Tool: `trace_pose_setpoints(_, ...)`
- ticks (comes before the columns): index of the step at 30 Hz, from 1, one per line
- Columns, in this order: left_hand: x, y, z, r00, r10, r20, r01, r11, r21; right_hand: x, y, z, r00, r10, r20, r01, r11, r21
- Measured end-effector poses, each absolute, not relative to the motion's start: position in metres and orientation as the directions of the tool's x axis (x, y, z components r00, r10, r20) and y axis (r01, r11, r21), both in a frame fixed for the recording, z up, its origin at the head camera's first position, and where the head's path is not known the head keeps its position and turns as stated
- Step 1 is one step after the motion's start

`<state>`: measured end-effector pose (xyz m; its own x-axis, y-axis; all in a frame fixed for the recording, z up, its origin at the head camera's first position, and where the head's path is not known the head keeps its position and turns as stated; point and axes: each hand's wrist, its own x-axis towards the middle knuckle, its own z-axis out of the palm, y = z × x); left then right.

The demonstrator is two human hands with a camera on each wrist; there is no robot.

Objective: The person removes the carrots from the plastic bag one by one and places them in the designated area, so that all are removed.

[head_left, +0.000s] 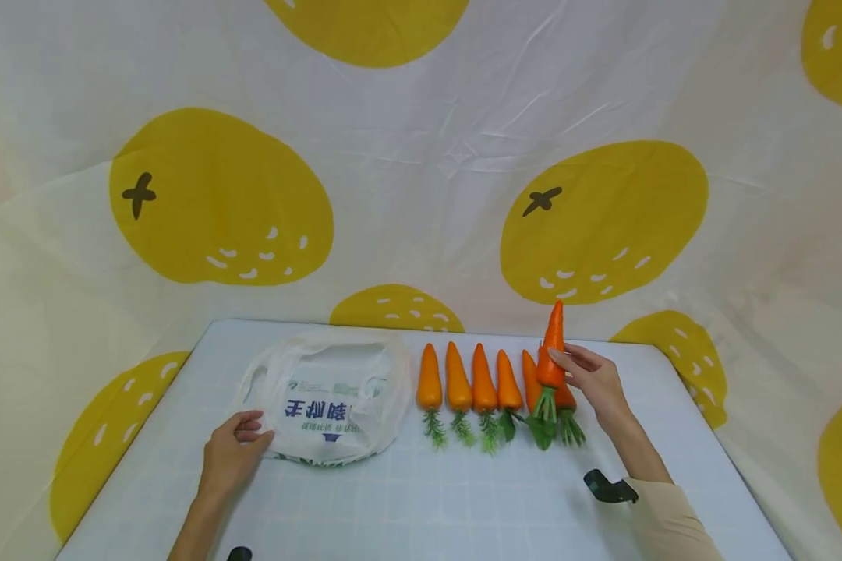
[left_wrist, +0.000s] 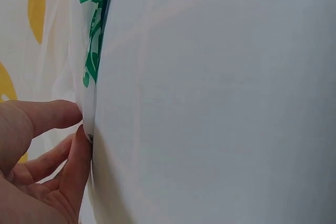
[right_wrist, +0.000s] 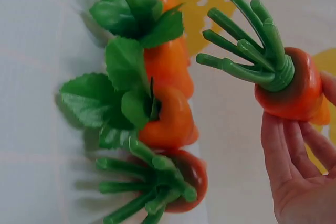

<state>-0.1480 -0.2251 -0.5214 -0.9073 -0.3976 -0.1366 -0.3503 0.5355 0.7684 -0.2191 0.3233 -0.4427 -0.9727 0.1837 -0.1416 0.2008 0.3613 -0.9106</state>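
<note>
My right hand [head_left: 592, 382] grips an orange carrot [right_wrist: 289, 95] with cut green stems. It is raised over the right end of a row, its tip up and its stems toward me. Several more carrots [head_left: 482, 382] lie side by side, tips away from me; some have feathery tops, some broad leaves, and the last one [right_wrist: 181, 182] has cut stems. On the left a white plastic bag [head_left: 323, 444] with printed characters lies flat. My left hand [head_left: 233, 452] is at its near left corner, thumb and forefinger pinching the edge, as the left wrist view shows.
A pale table [head_left: 421, 514] carries everything. Behind it hangs a white cloth [head_left: 407, 195] with large yellow fruit prints. A black wrist-camera piece [head_left: 609, 487] sticks out by my right sleeve [head_left: 670, 518], and another [head_left: 239, 554] by my left forearm.
</note>
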Motion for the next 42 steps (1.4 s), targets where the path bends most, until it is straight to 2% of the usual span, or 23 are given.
trace_pose_setpoints(12, -0.151, -0.224, -0.515, -0.894, -0.426, -0.139, -0.373, 0.537, 0.757, -0.211, 0.369, -0.45, -0.957, 0.223, -0.188, 0.264, 0.388, -0.883)
trace_pose_setpoints(28, -0.151, -0.225, -0.517, -0.907, -0.397, -0.14, -0.36, 0.559, 0.747, -0.209, 0.419, -0.468, -0.932, 0.261, -0.251, 0.344, 0.421, -0.839)
trace_pose_setpoints(42, -0.152, -0.228, -0.523, -0.915, -0.378, -0.139, -0.347, 0.565, 0.749, -0.217, 0.423, -0.495, -0.931, 0.203, -0.302, 0.364, 0.501, -0.785)
